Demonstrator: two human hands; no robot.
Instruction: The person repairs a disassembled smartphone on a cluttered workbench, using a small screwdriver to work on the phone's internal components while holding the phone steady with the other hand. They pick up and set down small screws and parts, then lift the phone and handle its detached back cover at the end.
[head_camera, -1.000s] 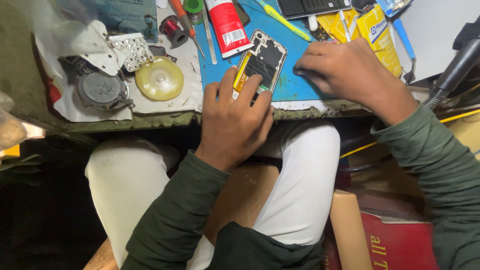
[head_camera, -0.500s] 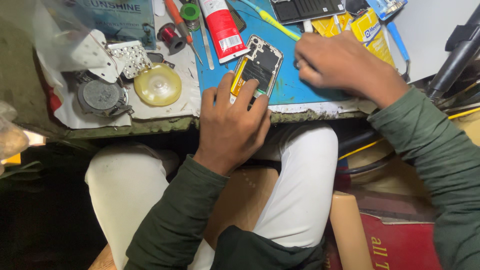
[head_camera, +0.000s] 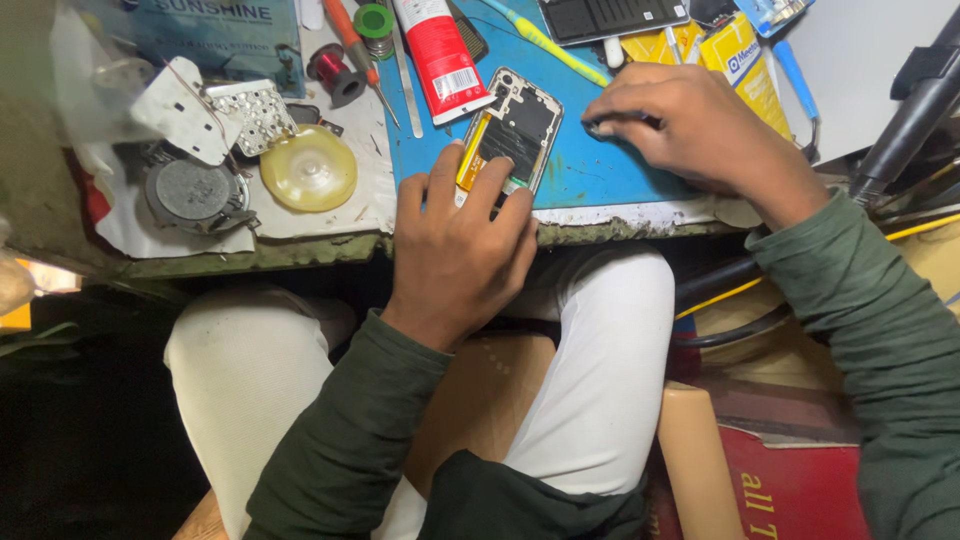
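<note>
An opened phone (head_camera: 515, 132) with its back cover off lies on a blue work mat (head_camera: 590, 170); circuit parts and a yellow strip show inside it. My left hand (head_camera: 462, 245) rests on the phone's near end, fingers spread over it and pressing it down. My right hand (head_camera: 690, 130) is on the mat to the right of the phone, fingertips curled on a small dark object that I cannot make out.
A red-and-white tube (head_camera: 440, 55), a yellow round disc (head_camera: 308, 167), a grey round part (head_camera: 192, 192), a wire spool (head_camera: 335, 72), a screwdriver (head_camera: 355, 45), a yellow tool (head_camera: 545, 42) and yellow packets (head_camera: 740, 55) crowd the bench. My white-trousered knees (head_camera: 600, 380) sit under its edge.
The view has shifted slightly. My right hand slid a little to the right on the mat. My left hand has stayed on the phone.
</note>
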